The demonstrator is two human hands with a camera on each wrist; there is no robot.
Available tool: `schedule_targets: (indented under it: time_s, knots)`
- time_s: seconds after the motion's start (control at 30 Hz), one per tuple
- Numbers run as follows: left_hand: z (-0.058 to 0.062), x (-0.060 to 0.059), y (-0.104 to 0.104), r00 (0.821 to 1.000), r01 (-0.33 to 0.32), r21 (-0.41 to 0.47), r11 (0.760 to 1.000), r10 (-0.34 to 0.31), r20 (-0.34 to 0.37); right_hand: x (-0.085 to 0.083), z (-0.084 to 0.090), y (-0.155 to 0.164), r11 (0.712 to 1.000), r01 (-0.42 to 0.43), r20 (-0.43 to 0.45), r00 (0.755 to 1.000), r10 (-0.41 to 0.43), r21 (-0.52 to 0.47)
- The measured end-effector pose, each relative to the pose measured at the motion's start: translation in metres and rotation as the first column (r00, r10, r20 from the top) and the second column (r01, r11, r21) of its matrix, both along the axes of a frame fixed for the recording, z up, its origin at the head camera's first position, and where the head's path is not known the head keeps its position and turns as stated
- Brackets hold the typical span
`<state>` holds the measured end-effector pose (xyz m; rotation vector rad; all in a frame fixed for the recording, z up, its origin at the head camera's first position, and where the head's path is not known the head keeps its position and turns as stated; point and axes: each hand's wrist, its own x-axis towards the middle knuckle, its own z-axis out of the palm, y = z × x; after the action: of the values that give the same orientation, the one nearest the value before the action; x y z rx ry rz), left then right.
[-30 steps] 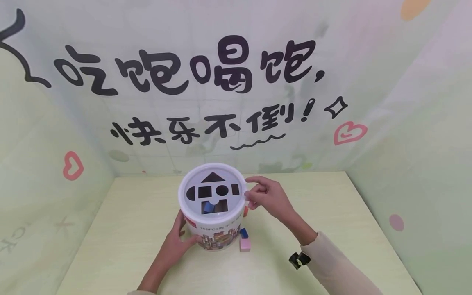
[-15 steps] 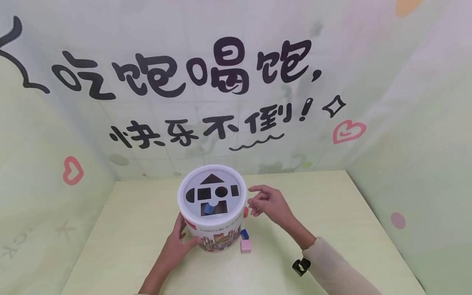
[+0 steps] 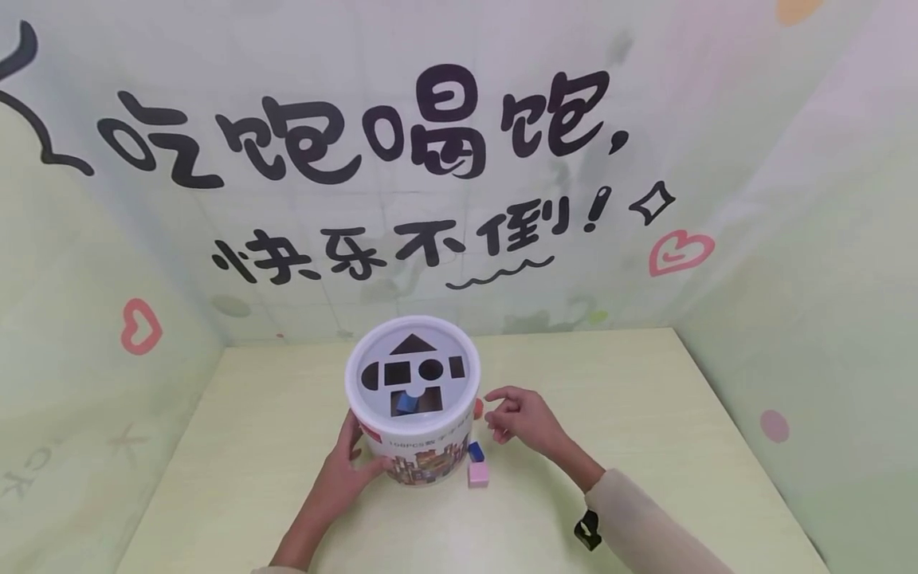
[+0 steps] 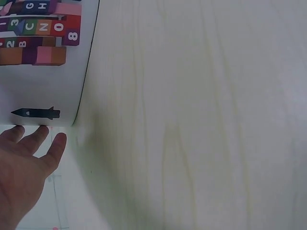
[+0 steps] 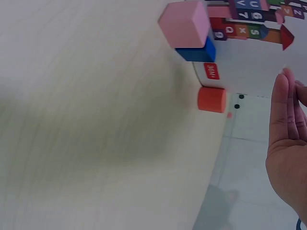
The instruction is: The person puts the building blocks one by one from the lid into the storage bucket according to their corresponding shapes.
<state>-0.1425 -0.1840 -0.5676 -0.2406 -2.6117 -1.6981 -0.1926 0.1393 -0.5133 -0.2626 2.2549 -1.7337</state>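
A white block bucket (image 3: 423,446) with a shape-sorter lid (image 3: 373,351) stands upright on the table in the head view. My left hand (image 3: 346,470) holds its left side, thumb across the front and fingers toward the back. In the left wrist view the fingertips touch the bucket's wall. Just off the bucket's right side is my right hand (image 3: 527,421), its fingers loosely bent and nothing in them. Near it lie a red cylinder block (image 5: 211,99), a blue block (image 3: 476,452) and a pink block (image 3: 478,475). Inside the bucket, another blue block (image 3: 407,403) shows through the largest opening.
The pale wooden table (image 3: 631,383) meets a printed back wall (image 3: 402,303) behind the bucket. Side walls rise left and right. A black strap (image 3: 587,530) hangs at the right sleeve (image 3: 638,518).
My right hand has left the bucket's rim and moved down, beside the red cylinder block. My left hand stays on the bucket.
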Motion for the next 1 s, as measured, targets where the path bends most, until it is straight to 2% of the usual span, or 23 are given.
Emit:
schedule_targets:
  time_s: [0.23,0.53,0.8,1.0]
  knots:
    - [0.000,0.000,0.000,1.000,0.002,0.004,1.000,-0.002,-0.004,0.001,-0.026,0.001,0.999,-0.015,0.033,0.999,0.013,0.039]
    - [0.002,0.002,0.000,1.000,0.001,-0.003,1.000,-0.001,-0.006,0.001,-0.045,0.000,0.996,-0.020,0.050,0.999,0.016,0.087]
    - [-0.001,0.001,-0.001,1.000,0.000,-0.008,1.000,0.001,0.007,0.003,-0.056,-0.002,0.986,-0.094,0.041,0.995,0.089,0.135]
    - [-0.001,0.001,-0.001,1.000,-0.006,-0.008,1.000,0.006,0.013,0.007,-0.056,-0.004,0.978,-0.142,0.055,0.989,0.135,0.153]
